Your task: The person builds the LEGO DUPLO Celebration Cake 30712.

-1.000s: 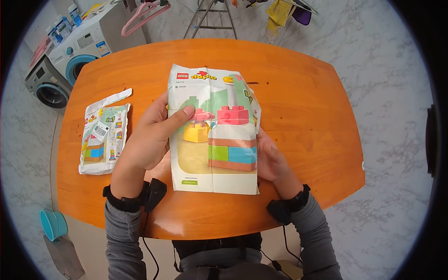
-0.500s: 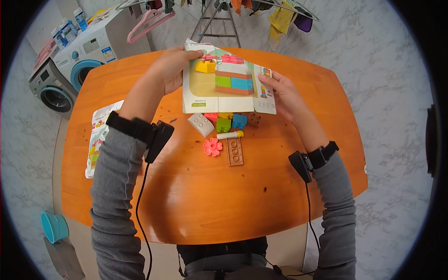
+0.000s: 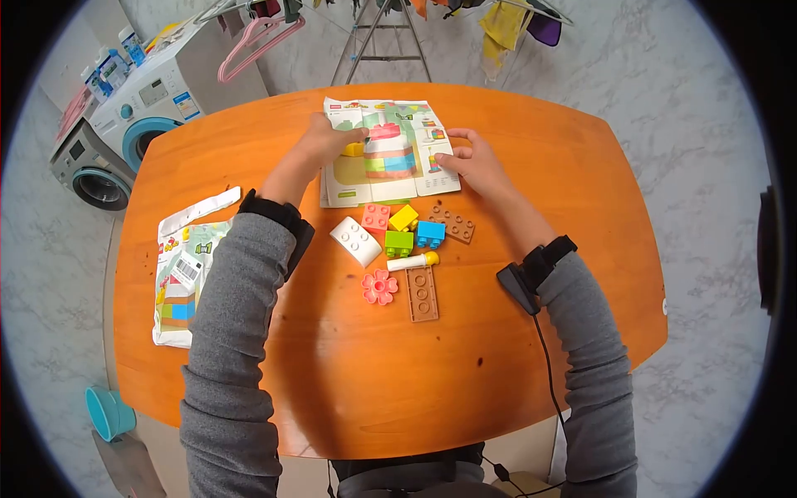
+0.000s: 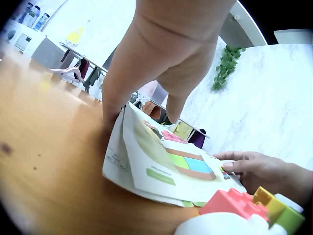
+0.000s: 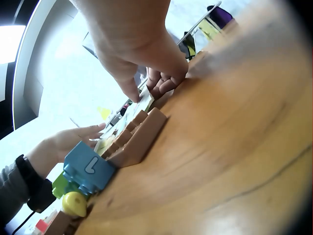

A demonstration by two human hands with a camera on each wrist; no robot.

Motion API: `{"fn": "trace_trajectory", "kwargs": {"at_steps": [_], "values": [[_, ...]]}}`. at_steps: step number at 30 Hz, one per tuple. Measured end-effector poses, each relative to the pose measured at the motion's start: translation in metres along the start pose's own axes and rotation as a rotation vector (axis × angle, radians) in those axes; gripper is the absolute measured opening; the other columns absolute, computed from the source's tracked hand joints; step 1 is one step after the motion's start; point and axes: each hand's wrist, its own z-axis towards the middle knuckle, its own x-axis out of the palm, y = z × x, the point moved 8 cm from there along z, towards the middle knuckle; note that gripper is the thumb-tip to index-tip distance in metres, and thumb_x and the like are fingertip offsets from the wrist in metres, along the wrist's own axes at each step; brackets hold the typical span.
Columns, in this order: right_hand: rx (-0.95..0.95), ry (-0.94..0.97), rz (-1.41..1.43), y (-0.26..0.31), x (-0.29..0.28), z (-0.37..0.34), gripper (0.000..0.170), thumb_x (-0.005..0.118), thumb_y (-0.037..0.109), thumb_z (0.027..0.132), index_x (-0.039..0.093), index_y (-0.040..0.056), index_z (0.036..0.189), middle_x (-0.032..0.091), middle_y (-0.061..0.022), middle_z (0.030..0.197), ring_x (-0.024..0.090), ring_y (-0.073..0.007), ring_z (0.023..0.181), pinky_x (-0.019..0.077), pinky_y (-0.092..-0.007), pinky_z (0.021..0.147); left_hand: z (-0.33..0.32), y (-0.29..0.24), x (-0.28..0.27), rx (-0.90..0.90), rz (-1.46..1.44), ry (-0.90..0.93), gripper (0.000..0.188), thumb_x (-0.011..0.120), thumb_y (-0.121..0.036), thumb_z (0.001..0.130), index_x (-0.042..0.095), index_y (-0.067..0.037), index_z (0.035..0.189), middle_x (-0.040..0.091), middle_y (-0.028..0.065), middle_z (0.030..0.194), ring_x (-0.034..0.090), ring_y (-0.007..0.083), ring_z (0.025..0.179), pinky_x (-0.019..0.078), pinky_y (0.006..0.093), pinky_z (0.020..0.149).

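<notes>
In the head view we see a folded printed sheet (image 3: 390, 172) lying towards the far edge of the table (image 3: 398, 373), near the middle of that edge, with a picture of stacked bricks on it. At its left side is the left hand (image 3: 318, 147), the thumb stretched out over the paper; at its right side the right hand (image 3: 478, 163) pinches the border, thumb on top. Between the sheet and the table's near edge we find a loose group: a white brick (image 3: 356, 241), a pink brick (image 3: 375, 217), a yellow brick (image 3: 404, 217), a green brick (image 3: 399, 243), a blue brick (image 3: 430, 235), a brown brick (image 3: 453, 223), a white stick with a yellow tip (image 3: 408, 262), a pink flower (image 3: 379, 287) and a brown plate (image 3: 422, 295) with its hollow side up. A packet (image 3: 177, 286) lies by the table's left edge. From the left wrist we see the left thumb and forefinger straight and wide apart, the forefinger at the sheet's left edge, the thumb tip just above the print. From the right wrist we see the right thumb on the paper's border, the other fingers bent below it, beside the brown brick.
</notes>
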Motion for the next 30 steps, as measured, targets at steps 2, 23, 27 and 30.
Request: {"fn": "trace_trajectory", "kwargs": {"at_steps": [2, 23, 27, 30], "values": [[-0.017, 0.011, -0.020, -0.005, 0.001, -0.002, 0.054, 0.071, 0.013, 0.083, 0.042, -0.0012, 0.127, 0.067, -0.0109, 0.090, 0.065, -0.0164, 0.080, 0.0512, -0.0288, 0.068, -0.004, 0.003, 0.005, 0.063, 0.005, -0.006, 0.098, 0.078, -0.042, 0.074, 0.024, 0.008, 0.139, 0.049, 0.0273, 0.128, 0.054, 0.0335, 0.115, 0.0448, 0.0392, 0.094], [-0.063, 0.108, -0.280, -0.011, 0.011, -0.072, 0.071, 0.074, 0.023, 0.079, 0.036, -0.0014, 0.133, 0.065, -0.0113, 0.087, 0.064, -0.0207, 0.080, 0.0499, -0.0321, 0.072, -0.125, 0.002, 0.050, 0.082, 0.574, -0.029, 0.104, 0.081, -0.040, 0.069, 0.017, -0.015, 0.147, 0.019, 0.0316, 0.139, 0.028, 0.0467, 0.126, 0.0312, 0.0492, 0.103], [0.058, 0.145, -0.455, 0.014, 0.006, -0.108, 0.074, 0.073, 0.024, 0.084, 0.030, 0.0001, 0.140, 0.061, -0.0114, 0.098, 0.059, -0.0164, 0.088, 0.0488, -0.0285, 0.074, -0.156, 0.002, 0.047, 0.247, 0.602, -0.064, 0.082, 0.070, -0.035, 0.083, 0.023, -0.009, 0.145, 0.017, 0.0405, 0.141, 0.022, 0.0537, 0.132, 0.0302, 0.0538, 0.106], [-0.001, 0.198, -0.593, 0.021, -0.002, -0.127, 0.070, 0.073, 0.028, 0.084, 0.036, 0.0017, 0.137, 0.058, -0.0140, 0.105, 0.057, -0.0202, 0.098, 0.0476, -0.0316, 0.083, -0.217, -0.028, 0.051, 0.625, 0.646, -0.110, 0.064, 0.064, -0.028, 0.089, 0.034, -0.002, 0.139, 0.025, 0.0401, 0.139, 0.033, 0.0538, 0.128, 0.0366, 0.0510, 0.104]]}}
